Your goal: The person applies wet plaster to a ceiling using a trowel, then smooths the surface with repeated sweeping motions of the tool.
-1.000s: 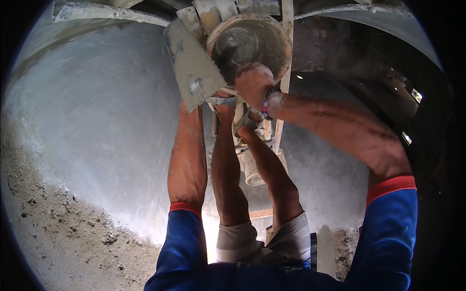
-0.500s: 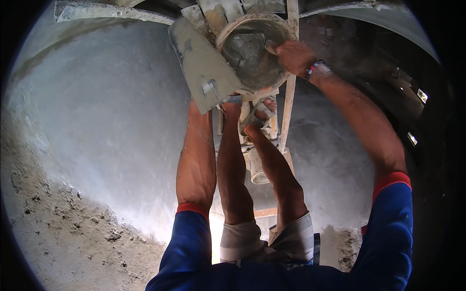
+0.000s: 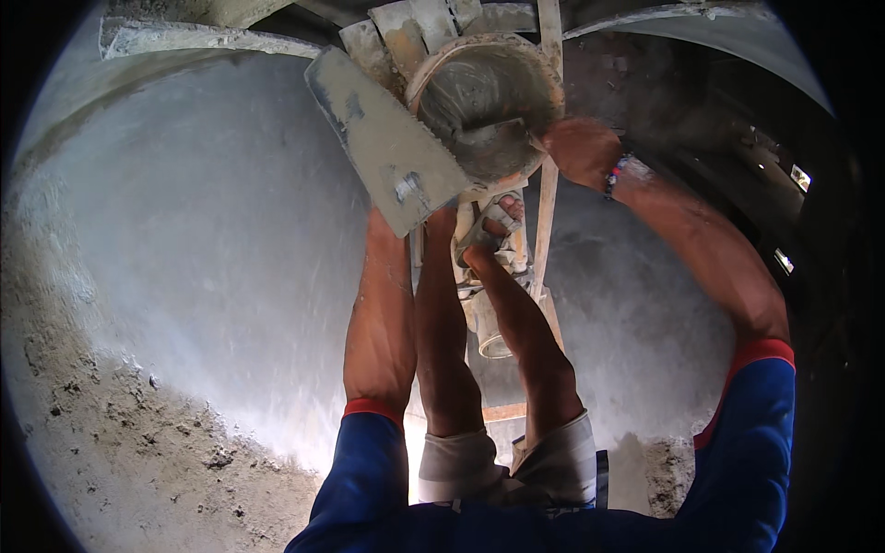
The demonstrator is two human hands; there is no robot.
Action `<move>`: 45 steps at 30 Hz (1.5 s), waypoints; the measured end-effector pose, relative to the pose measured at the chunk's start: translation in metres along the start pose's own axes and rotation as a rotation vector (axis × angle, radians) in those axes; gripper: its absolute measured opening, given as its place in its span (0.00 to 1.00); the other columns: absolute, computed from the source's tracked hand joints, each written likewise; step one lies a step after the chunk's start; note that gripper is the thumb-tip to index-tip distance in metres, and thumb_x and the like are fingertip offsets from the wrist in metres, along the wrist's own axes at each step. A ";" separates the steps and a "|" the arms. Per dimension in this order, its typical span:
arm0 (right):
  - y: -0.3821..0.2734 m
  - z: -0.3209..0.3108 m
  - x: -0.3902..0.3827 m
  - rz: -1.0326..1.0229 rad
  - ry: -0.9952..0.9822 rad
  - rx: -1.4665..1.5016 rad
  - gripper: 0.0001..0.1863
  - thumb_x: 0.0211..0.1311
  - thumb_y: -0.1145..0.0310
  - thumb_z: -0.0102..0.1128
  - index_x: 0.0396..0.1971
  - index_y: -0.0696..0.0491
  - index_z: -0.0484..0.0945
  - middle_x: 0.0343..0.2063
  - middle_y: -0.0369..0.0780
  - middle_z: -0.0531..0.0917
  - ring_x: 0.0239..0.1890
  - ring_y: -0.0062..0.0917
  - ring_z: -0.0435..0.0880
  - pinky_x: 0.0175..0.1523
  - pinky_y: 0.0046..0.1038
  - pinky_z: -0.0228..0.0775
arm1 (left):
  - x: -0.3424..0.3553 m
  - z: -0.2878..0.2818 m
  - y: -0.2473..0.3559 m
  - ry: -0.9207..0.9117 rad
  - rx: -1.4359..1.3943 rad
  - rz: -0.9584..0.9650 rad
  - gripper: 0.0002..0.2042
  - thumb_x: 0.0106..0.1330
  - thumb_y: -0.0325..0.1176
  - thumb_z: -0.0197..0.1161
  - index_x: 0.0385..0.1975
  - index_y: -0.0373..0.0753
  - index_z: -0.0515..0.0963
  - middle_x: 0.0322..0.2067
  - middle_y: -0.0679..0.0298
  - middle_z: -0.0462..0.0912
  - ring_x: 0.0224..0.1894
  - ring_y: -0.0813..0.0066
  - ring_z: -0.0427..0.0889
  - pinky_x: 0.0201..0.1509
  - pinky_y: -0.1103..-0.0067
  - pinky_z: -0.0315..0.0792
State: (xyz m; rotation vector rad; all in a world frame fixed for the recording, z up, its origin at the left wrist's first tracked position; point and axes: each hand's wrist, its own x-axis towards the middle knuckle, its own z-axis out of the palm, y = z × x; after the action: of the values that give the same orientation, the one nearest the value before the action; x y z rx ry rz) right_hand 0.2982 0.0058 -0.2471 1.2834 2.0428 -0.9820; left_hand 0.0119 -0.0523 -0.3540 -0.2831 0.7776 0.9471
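Observation:
A long flat plasterer's hawk (image 3: 383, 138), coated in grey mortar, slants beside the bucket on its left. My left forearm (image 3: 380, 313) runs up beneath it; the hand itself is hidden under the board, which it holds up. My right hand (image 3: 583, 152) is closed round the handle of a trowel (image 3: 493, 138) at the bucket's right rim. The trowel's blade sits low inside the round, mortar-smeared bucket (image 3: 550, 92). Wet grey mortar (image 3: 470, 88) coats the bucket's inner wall.
I stand high on narrow planks, my sandalled foot (image 3: 493, 221) below the bucket. A wooden upright (image 3: 548, 207) passes right of it. Mortar-stained boards (image 3: 401, 41) lie behind the bucket. Another bucket (image 3: 493, 336) is lower down. A smooth grey plastered surface (image 3: 203, 230) spreads left, rough at its edge.
My right hand has drawn back toward me and right, bringing the trowel blade to the bucket's near side. The mortar lump seen in the bucket is gone from there. The hawk has shifted slightly nearer.

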 end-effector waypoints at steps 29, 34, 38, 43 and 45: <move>-0.036 0.018 0.031 0.219 0.318 -0.173 0.23 0.65 0.63 0.48 0.54 0.63 0.70 0.29 0.44 0.83 0.35 0.35 0.84 0.38 0.35 0.76 | -0.003 -0.011 -0.022 -0.103 -0.138 -0.047 0.23 0.71 0.50 0.50 0.57 0.42 0.68 0.51 0.58 0.77 0.56 0.63 0.74 0.61 0.67 0.68; -0.015 0.008 0.022 0.122 0.187 -0.186 0.19 0.65 0.63 0.49 0.49 0.59 0.75 0.31 0.44 0.84 0.37 0.37 0.84 0.40 0.36 0.77 | -0.007 -0.014 -0.026 -0.132 -0.164 -0.066 0.23 0.71 0.50 0.49 0.57 0.42 0.68 0.50 0.58 0.77 0.56 0.63 0.74 0.61 0.68 0.68; -0.004 0.000 0.032 0.080 -0.016 -0.152 0.18 0.62 0.62 0.54 0.47 0.57 0.77 0.35 0.45 0.83 0.41 0.40 0.83 0.45 0.39 0.76 | -0.016 -0.019 -0.038 -0.159 -0.212 -0.084 0.23 0.71 0.50 0.49 0.57 0.42 0.68 0.50 0.58 0.77 0.56 0.63 0.74 0.61 0.68 0.68; 0.048 0.016 0.057 -0.335 -0.070 -0.119 0.17 0.59 0.65 0.54 0.49 0.51 0.77 0.41 0.42 0.82 0.46 0.37 0.82 0.48 0.39 0.76 | -0.023 -0.034 -0.040 -0.024 -0.201 0.000 0.21 0.72 0.49 0.48 0.56 0.42 0.70 0.48 0.57 0.78 0.52 0.63 0.77 0.57 0.66 0.72; 0.071 0.029 0.032 -0.210 -0.040 0.077 0.18 0.57 0.66 0.55 0.48 0.51 0.78 0.41 0.41 0.83 0.49 0.36 0.81 0.51 0.37 0.75 | -0.015 -0.010 -0.056 0.050 -0.131 -0.066 0.20 0.72 0.49 0.47 0.55 0.42 0.70 0.48 0.57 0.78 0.50 0.63 0.78 0.55 0.65 0.74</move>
State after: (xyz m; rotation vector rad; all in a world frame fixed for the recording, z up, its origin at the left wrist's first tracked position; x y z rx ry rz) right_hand 0.3511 0.0197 -0.3091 1.0930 2.1597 -1.1816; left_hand 0.0476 -0.0991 -0.3566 -0.4452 0.7483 0.9330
